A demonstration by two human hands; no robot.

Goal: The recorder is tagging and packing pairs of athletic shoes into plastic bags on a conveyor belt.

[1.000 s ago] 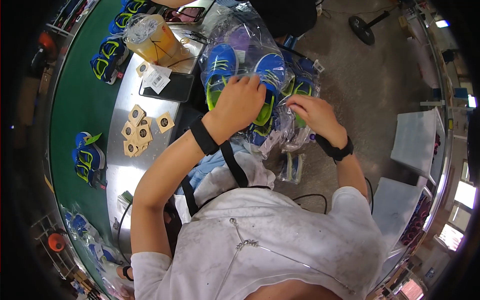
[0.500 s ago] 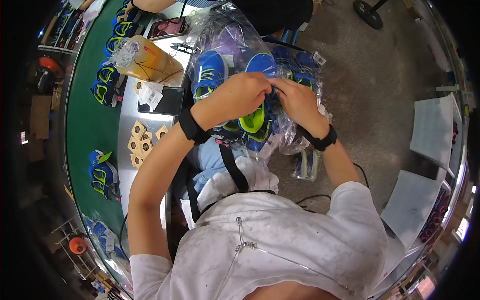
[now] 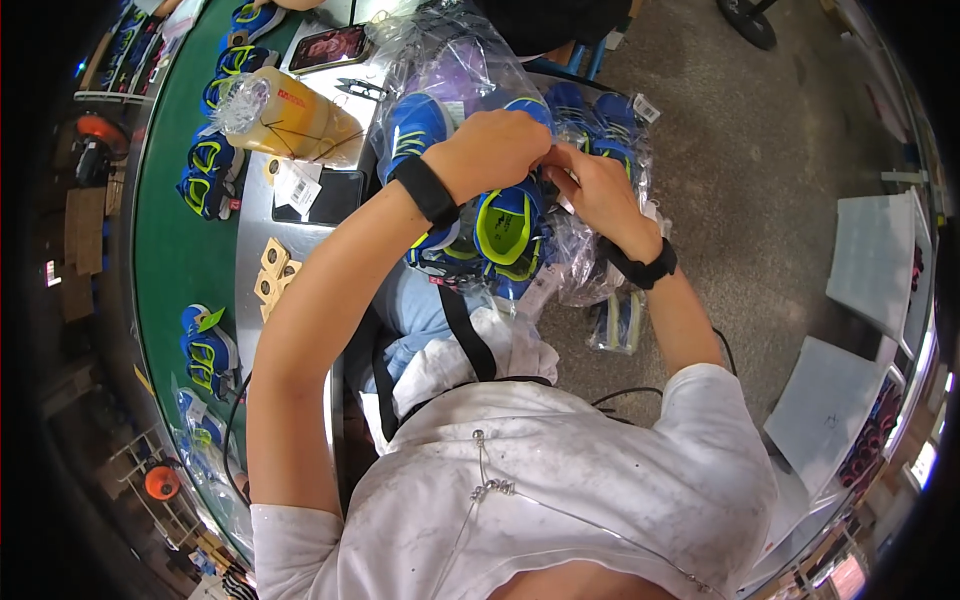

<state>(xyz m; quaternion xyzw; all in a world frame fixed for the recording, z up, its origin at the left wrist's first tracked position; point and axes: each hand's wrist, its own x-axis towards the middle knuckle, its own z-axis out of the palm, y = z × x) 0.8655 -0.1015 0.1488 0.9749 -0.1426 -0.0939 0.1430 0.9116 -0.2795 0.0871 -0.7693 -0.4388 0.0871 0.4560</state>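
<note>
As left hand (image 3: 497, 152) meets right hand (image 3: 602, 196), shoe (image 3: 506, 228) below, barcoded tag (image 3: 297, 189) leftward

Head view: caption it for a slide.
Bare left hand and right hand, close together over blue, lime-lined shoes amid crumpled clear plastic.

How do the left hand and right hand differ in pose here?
The left hand mainly shows its back; the right hand shows its thumb side.
The left hand crosses in front of a blue shoe; the right hand is mostly to that shoe's right.
Both wear black wristbands and have bent fingers.
</note>
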